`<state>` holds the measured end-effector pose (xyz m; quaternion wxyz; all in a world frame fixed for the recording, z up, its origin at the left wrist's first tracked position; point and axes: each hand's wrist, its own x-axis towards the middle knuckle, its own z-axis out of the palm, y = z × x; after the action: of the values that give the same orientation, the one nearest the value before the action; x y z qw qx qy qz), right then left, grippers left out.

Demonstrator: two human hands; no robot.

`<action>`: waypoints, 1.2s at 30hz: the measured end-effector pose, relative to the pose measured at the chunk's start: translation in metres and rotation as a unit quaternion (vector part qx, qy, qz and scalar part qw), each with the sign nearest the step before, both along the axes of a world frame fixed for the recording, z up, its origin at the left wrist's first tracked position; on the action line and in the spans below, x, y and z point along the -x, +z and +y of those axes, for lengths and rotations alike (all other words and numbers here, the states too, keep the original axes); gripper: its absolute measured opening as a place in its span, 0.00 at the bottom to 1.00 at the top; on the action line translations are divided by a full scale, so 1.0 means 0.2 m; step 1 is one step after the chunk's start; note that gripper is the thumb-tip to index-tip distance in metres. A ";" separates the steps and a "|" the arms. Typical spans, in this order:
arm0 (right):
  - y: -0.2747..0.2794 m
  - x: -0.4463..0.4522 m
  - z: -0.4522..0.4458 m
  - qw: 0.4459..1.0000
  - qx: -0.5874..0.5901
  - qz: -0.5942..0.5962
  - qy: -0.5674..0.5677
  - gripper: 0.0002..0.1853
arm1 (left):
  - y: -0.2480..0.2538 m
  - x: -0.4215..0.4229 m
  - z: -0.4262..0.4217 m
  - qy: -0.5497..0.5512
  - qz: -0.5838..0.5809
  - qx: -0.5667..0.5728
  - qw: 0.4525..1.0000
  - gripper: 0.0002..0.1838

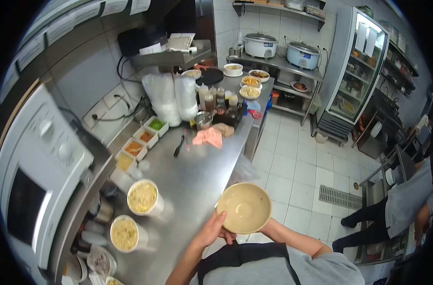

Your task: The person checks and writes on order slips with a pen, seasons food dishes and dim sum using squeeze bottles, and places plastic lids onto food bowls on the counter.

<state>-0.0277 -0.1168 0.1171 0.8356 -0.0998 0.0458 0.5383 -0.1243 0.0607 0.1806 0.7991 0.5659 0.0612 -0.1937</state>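
Note:
A beige bowl [245, 207], tilted so that its bare inside faces me, is held just off the counter's near edge. My left hand [212, 231] grips its left side, with the thumb on the rim and the fingers underneath. On the right, my right hand [268, 227] reaches behind the bowl, which hides its fingers, so I cannot tell how it is closed. To the left on the steel counter [183, 190] stand two white tubs [145, 197] of a pale yellow, chunky food.
Small tubs of toppings [146, 136], a pink cloth [208, 138], a black pen [179, 145] and sauce bottles [209, 100] line the counter. Filled dishes [250, 91] sit at its far end. A microwave [40, 166] is left; another person [406, 204] stands right.

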 end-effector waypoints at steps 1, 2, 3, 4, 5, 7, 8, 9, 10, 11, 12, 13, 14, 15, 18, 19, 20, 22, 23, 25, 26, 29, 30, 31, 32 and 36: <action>0.04 -0.17 -0.02 0.999 0.013 -0.008 -0.032 0.30 | 0.02 -0.15 0.00 -0.027 -0.015 0.002 1.000 0.29; 0.08 -0.34 -0.06 0.997 0.026 -0.018 -0.067 0.29 | 0.03 -0.30 0.02 -0.056 -0.029 0.003 0.998 0.30; 0.13 -0.52 -0.09 0.994 0.042 -0.027 -0.102 0.29 | 0.04 -0.44 0.05 -0.061 -0.048 -0.022 0.997 0.31; 0.16 -0.69 -0.13 0.988 0.065 -0.039 -0.137 0.28 | 0.05 -0.57 0.07 -0.067 -0.064 -0.044 0.995 0.33; 0.20 -0.88 -0.17 0.976 0.108 -0.066 -0.177 0.29 | 0.05 -0.69 0.08 -0.072 -0.077 -0.066 0.992 0.34; 0.31 -1.26 -0.24 0.945 0.183 -0.120 -0.243 0.30 | -0.05 -0.93 0.13 -0.023 -0.107 -0.108 0.988 0.31; 0.37 -1.44 -0.27 0.926 0.215 -0.148 -0.273 0.30 | -0.17 -1.05 0.15 0.012 -0.140 -0.146 0.979 0.31; 0.37 -1.67 -0.30 0.901 0.255 -0.173 -0.305 0.30 | -0.24 -1.14 0.17 0.047 -0.172 -0.185 0.966 0.30; 0.38 -1.90 -0.31 0.872 0.295 -0.200 -0.335 0.29 | -0.24 -1.22 0.19 0.077 -0.137 -0.238 0.959 0.29; 0.43 -2.09 -0.30 0.848 0.311 -0.224 -0.367 0.28 | -0.28 -1.31 0.21 0.116 -0.170 -0.324 0.923 0.29; 0.48 -2.28 -0.30 0.821 0.328 -0.248 -0.396 0.27 | -0.34 -1.40 0.22 0.155 -0.201 -0.406 0.878 0.29; 0.47 -2.53 -0.31 0.785 0.384 -0.285 -0.395 0.27 | -0.42 -1.48 0.23 0.194 -0.229 -0.482 0.823 0.29; 0.50 -2.73 -0.30 0.744 0.435 -0.321 -0.391 0.26 | -0.50 -1.56 0.24 0.236 -0.223 -0.468 0.822 0.29; 0.53 -2.93 -0.27 0.698 0.485 -0.331 -0.410 0.21 | -0.57 -1.63 0.24 0.260 -0.196 -0.518 0.791 0.29; 0.45 -3.66 -0.18 0.437 0.536 -0.530 -0.491 0.20 | -0.70 -1.84 0.19 0.324 -0.096 -0.629 0.700 0.29; 0.47 -3.83 -0.14 0.411 0.588 -0.546 -0.431 0.23 | -0.73 -1.91 0.16 0.343 -0.057 -0.645 0.681 0.29; 0.48 -3.99 -0.08 0.330 0.628 -0.584 -0.394 0.23 | -0.69 -1.98 0.13 0.356 -0.023 -0.664 0.657 0.29; 0.49 -4.24 0.05 0.229 0.671 -0.640 -0.296 0.23 | -0.69 -2.03 0.07 0.378 0.012 -0.699 0.607 0.27; 0.49 -4.32 0.12 0.171 0.673 -0.664 -0.277 0.22 | -0.72 -2.05 0.08 0.388 0.008 -0.716 0.580 0.26; 0.38 -4.57 0.22 0.107 0.652 -0.721 -0.209 0.20 | -0.59 -2.12 0.05 0.373 -0.008 -0.753 0.542 0.24; 0.31 -4.67 0.27 0.074 0.647 -0.737 -0.181 0.19 | -0.54 -2.14 0.05 0.361 -0.016 -0.773 0.522 0.23; 0.11 -4.90 0.36 0.046 0.625 -0.764 -0.155 0.18 | -0.51 -2.19 0.03 0.370 0.025 -0.738 0.563 0.23; 0.05 -4.95 0.38 0.043 0.630 -0.761 -0.151 0.18 | -0.52 -2.18 0.04 0.355 0.021 -0.755 0.551 0.24; 0.01 -4.98 0.39 0.050 0.633 -0.759 -0.143 0.18 | -0.53 -2.19 0.04 0.359 0.025 -0.753 0.551 0.24; -0.02 -5.00 0.40 0.056 0.637 -0.758 -0.134 0.18 | -0.52 -2.20 0.04 0.363 0.030 -0.750 0.552 0.25; -0.10 -5.00 0.39 0.068 0.647 -0.748 -0.133 0.20 | -0.53 -2.22 0.05 0.375 0.014 -0.732 0.569 0.26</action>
<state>0.9718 -0.0395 0.0968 0.0982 -0.9437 -0.2603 -0.1788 0.3198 0.0706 0.0745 0.1128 0.8813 0.3994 0.2260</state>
